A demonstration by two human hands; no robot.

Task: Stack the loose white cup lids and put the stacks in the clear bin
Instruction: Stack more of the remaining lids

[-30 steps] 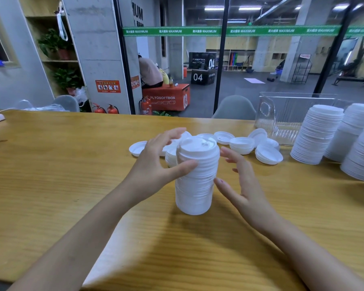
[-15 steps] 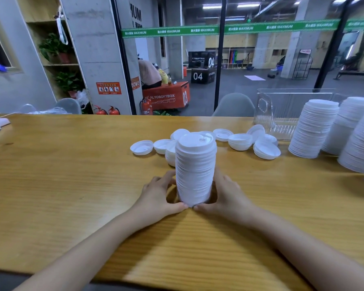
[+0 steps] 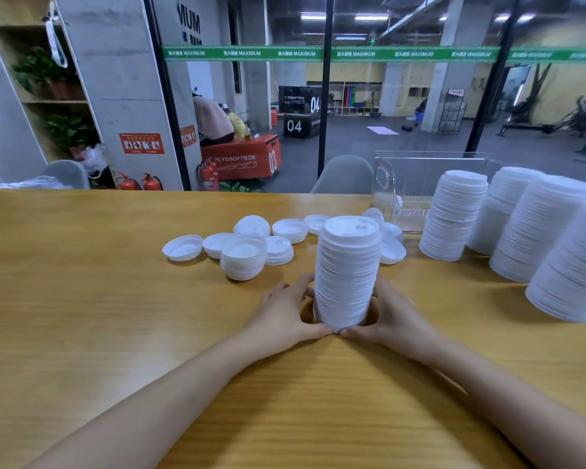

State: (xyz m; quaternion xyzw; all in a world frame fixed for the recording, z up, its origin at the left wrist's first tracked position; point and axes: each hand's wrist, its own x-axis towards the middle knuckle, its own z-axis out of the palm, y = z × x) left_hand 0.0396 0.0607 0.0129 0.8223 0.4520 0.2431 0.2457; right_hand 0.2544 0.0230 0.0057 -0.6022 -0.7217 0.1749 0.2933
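Note:
A tall stack of white cup lids stands upright on the wooden table in front of me. My left hand and my right hand grip its base from either side, thumbs meeting at the front. Behind it lie loose lids and short stacks, some upside down. The clear bin stands at the back right, its lower part hidden by the stacks.
Several tall finished lid stacks stand along the right side of the table, in front of and beside the bin. A glass wall runs along the table's far edge, with a grey chair back behind it.
Both hands dropped from the upper part of the stack to its base and now clasp it there. The stack has shifted slightly to the right relative to the loose lids.

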